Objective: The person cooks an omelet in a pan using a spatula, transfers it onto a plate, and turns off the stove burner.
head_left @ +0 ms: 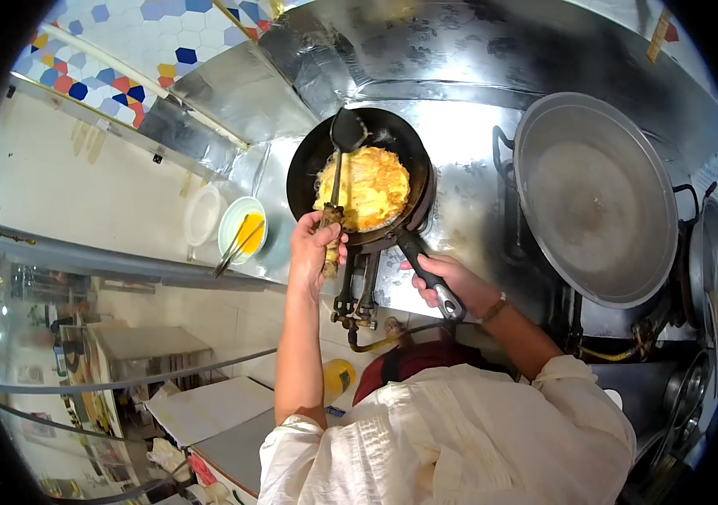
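Observation:
My left hand [317, 244] is closed round the wrapped handle of a spatula [347, 130], whose dark blade lies over the far part of a black wok [300, 181]. A round yellow omelette [373, 187], browned in spots, lies in the wok. My right hand [452, 286] grips the wok's black handle, its grey end showing past my fingers. Left of the wok stands a pale bowl [226, 225] of beaten egg [249, 233], with chopsticks [237, 251] resting across its rim.
A large grey pan [599, 198] with side handles covers the right of the metal stove top [468, 168]. Beside the egg bowl sits a white bowl [202, 215]. A gas pipe and valve [359, 320] run below the wok. Foil-like metal sheeting [460, 59] lines the back.

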{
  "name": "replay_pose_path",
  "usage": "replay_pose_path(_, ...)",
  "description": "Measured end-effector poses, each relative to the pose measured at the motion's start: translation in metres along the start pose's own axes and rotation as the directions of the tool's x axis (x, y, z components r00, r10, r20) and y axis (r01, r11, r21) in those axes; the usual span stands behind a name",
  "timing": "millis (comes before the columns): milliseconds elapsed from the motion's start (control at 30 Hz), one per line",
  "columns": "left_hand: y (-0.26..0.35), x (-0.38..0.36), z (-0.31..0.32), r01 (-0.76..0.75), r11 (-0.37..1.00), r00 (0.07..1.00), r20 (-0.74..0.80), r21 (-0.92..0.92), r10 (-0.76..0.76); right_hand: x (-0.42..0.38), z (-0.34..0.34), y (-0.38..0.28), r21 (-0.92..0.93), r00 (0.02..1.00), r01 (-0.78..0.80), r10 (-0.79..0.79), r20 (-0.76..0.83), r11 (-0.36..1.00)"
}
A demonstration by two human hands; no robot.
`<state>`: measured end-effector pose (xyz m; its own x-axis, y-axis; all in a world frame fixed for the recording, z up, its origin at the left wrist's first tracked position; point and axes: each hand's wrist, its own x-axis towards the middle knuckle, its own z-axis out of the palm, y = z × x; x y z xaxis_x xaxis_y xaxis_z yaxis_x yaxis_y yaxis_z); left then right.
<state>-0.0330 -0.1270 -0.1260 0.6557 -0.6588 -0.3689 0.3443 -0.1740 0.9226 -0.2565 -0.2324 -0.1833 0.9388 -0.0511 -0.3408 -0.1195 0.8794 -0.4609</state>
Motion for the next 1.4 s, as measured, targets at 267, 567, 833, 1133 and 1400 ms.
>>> replay_pose_path(267,-0.002,-0.025,0.002,-0.066,0.998,0.997,-0.025,-0.006,0.066,0.002,-0.003,0.002,-0.019,1.0,0.015,-0.014,0.008,1.0)
replay_pose_path(567,0.015,-0.002,-0.002,-0.007,0.994,0.998,0.055,0.105,0.002,-0.002,0.004,0.001,-0.082,0.999,0.026,-0.028,-0.027,0.996)
replay_pose_path(833,0.033,-0.005,0.006,0.062,0.988,0.993,0.096,0.139,-0.075,-0.003,0.005,0.0,-0.115,0.998,0.031,-0.038,-0.056,0.993)
replay_pose_path(1133,0.036,-0.002,0.008,0.084,0.986,0.99,0.103,0.145,-0.099,0.001,-0.003,0.004,-0.068,0.998,0.053,-0.054,-0.008,0.996)
replay_pose_path(1400,0.036,-0.014,0.003,0.111,0.994,0.96,0.26,-0.007,-0.105,0.001,-0.004,0.004,-0.048,0.999,0.043,-0.043,0.001,0.998)
